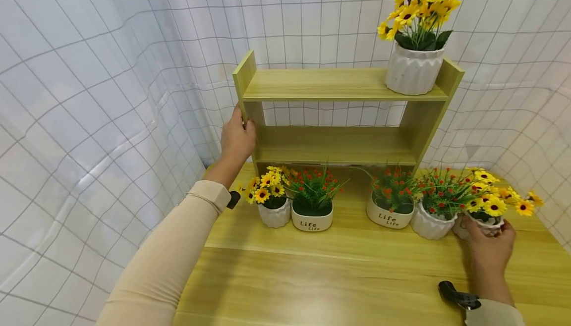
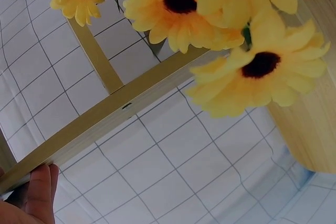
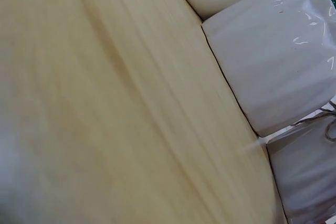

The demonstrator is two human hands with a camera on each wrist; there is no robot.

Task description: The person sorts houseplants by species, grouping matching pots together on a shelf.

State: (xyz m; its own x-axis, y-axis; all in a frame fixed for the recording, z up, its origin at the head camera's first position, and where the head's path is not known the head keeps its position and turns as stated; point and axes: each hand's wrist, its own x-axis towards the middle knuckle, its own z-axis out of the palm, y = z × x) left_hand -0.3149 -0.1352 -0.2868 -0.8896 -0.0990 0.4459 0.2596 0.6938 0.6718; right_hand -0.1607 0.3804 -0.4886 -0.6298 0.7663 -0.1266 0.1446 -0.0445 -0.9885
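Observation:
My left hand [image 1: 238, 137] grips the left side panel of a small wooden shelf unit [image 1: 336, 142], which stands on the table. In the left wrist view the fingers [image 2: 41, 187] lie against the panel's edge. At the far right of the row, my right hand [image 1: 492, 249] holds a white pot [image 1: 489, 226] of yellow flowers by its rim, thumb and fingers on opposite sides. Beside it stands a white pot of red-flowered greenery [image 1: 431, 224]. The right wrist view shows the pots' lower sides, one pot [image 3: 307, 166] tied with twine.
A large pot of yellow flowers [image 1: 409, 73] stands on the shelf's top right. Two oval "Life" planters [image 1: 312, 223] with red-flowered plants and a smaller yellow-flowered pot [image 1: 275, 215] stand before the unit. Grid-patterned curtain [image 1: 111, 93] surrounds the wooden table [image 1: 308, 281].

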